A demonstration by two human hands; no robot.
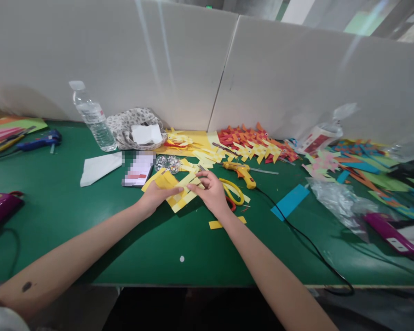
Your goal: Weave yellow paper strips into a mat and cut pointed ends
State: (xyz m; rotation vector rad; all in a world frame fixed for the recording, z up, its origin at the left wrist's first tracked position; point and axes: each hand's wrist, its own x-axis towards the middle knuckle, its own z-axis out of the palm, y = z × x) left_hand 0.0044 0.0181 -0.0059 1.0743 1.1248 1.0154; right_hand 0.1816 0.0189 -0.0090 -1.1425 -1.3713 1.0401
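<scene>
Between my hands, raised a little above the green table [124,248], is a piece of woven yellow paper strips [181,198] in two shades. My left hand [156,196] pinches its left side, thumb on top. The fingers of my right hand [209,188] are closed on a pale strip at its upper right. Beside my right wrist lie scissors [239,197] with yellow and red handles, partly hidden by that hand. A yellow glue gun [241,172] rests just beyond them. Short yellow paper strips [215,225] lie under my right forearm.
Behind my hands are a phone [138,170], a dish of small beads [168,163], a water bottle [94,117] and red-orange woven paper pieces [243,138]. To the right, a black cord [307,236] runs past a blue paper sheet [290,201] towards the table edge. A partition [179,69] stands behind.
</scene>
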